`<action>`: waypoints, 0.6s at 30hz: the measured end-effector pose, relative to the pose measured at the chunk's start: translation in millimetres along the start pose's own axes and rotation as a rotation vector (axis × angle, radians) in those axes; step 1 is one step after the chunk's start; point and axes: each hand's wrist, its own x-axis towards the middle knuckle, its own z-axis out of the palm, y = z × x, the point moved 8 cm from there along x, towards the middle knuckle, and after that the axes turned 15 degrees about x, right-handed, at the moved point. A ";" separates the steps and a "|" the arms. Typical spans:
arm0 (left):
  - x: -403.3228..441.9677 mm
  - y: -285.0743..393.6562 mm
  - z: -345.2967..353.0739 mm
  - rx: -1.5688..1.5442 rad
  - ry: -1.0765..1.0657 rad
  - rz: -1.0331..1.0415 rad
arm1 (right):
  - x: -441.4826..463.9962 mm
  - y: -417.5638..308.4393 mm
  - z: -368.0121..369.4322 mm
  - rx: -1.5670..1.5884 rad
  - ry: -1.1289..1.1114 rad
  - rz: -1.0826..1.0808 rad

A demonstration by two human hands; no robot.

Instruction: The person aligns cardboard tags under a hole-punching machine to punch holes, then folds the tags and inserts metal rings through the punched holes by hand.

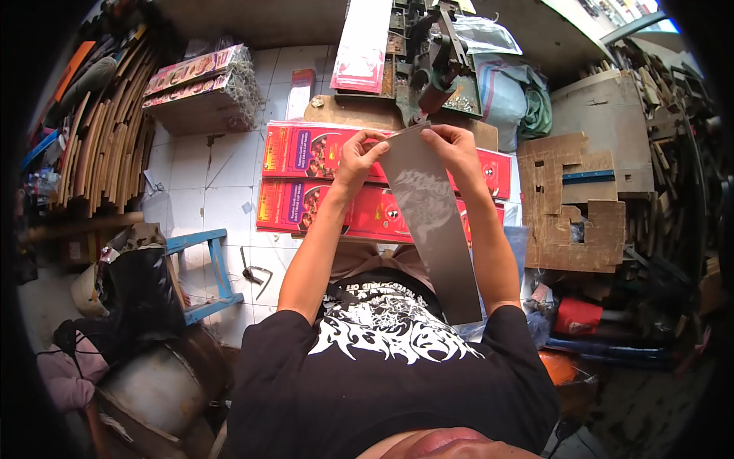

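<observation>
Grey panel pinched at its far end, beside trays of small parts

We see the left hand (361,159) and the right hand (453,149) each closed, thumb against fingers, on a far corner of a long grey panel (442,256). The panel slopes back toward the person's chest, its far edge close to the tip of a dark machine (434,96) — whether they touch, we cannot tell.

Under the forearms we find red printed panels (302,208) in two rows, with a brown board (344,112) showing just beyond. To the right of the machine, a dark tray (478,90) holds small silvery bits, too tiny for us to name. On the left, a compartmented tray (361,97) carries brownish pieces — and pale sheets (361,42) lie over part of it.

Farther right, we spot a bulging white sack (501,92) beside a green bag (539,111); their contents are hidden from us. At far left, a black bag (141,279) slumps near a metal drum (157,379).
</observation>
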 end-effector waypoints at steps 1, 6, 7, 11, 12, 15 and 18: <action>-3.6 0.5 3.7 -0.006 0.006 0.000 | 0.8 4.9 -6.4 -0.007 -0.004 0.003; -9.9 -4.7 18.5 0.063 0.072 -0.119 | 11.3 35.1 -26.2 0.027 -0.008 0.088; -8.7 -8.2 18.9 0.051 0.084 -0.148 | 14.9 38.8 -29.0 0.034 0.003 0.107; 6.3 -5.3 14.9 0.072 0.147 -0.161 | 30.0 35.5 -26.5 0.024 0.006 0.111; 10.2 -4.4 12.4 0.095 0.166 -0.169 | 33.4 34.2 -24.9 0.027 0.011 0.108; 17.1 -2.2 8.0 0.122 0.190 -0.186 | 50.7 40.7 -25.8 0.027 -0.007 0.092; 21.1 -8.7 5.5 0.132 0.179 -0.208 | 58.5 42.2 -24.0 0.043 -0.026 0.116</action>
